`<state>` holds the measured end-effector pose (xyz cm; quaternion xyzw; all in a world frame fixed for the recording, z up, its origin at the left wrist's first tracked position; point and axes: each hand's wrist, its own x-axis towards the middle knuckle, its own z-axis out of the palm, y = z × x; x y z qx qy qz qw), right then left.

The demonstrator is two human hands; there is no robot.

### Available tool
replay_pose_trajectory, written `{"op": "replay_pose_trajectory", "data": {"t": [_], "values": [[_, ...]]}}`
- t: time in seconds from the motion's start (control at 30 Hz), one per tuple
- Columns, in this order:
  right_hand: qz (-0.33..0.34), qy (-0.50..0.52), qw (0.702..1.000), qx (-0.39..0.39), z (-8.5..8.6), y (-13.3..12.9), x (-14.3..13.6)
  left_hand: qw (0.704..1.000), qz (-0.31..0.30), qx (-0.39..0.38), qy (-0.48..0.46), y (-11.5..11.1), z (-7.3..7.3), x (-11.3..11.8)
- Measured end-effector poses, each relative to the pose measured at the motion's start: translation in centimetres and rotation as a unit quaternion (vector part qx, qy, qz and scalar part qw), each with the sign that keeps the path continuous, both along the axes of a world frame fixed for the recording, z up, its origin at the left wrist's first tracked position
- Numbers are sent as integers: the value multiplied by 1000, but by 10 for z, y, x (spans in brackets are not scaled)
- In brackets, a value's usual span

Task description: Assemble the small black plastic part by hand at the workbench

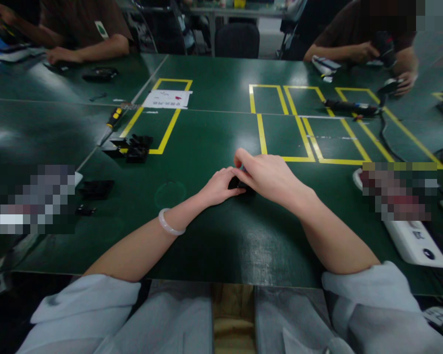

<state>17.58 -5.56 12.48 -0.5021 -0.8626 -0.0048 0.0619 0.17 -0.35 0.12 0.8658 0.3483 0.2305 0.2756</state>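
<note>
Both hands meet over the middle of the green table, around a small black part (235,183) that is mostly covered by fingers. My left hand (221,186) grips the part from the left, thumb along its near side. From above and the right, my right hand (269,174) reaches over it with bent, closed fingers. What the right fingertips pinch is hidden behind the hand. A pale bangle (169,223) circles my left wrist. Left of the hands, a cluster of black plastic parts (137,147) lies on the table, with another black part (96,189) nearer to me.
Yellow tape outlines mark the green table (206,246). A yellow-black screwdriver (115,118) lies left; a paper sheet (169,99) is behind. A black cylindrical tool (350,106) with a cable rests right. White-edged devices (415,241) flank me. Two co-workers sit opposite, one holding a power tool (386,49).
</note>
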Motion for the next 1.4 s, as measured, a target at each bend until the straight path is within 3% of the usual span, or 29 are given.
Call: {"op": "replay_pose_trajectory", "data": {"t": [1.4], "values": [[-9, -3, 1000, -8, 2, 0, 0, 1000, 8, -1, 4, -1, 3, 2]]}}
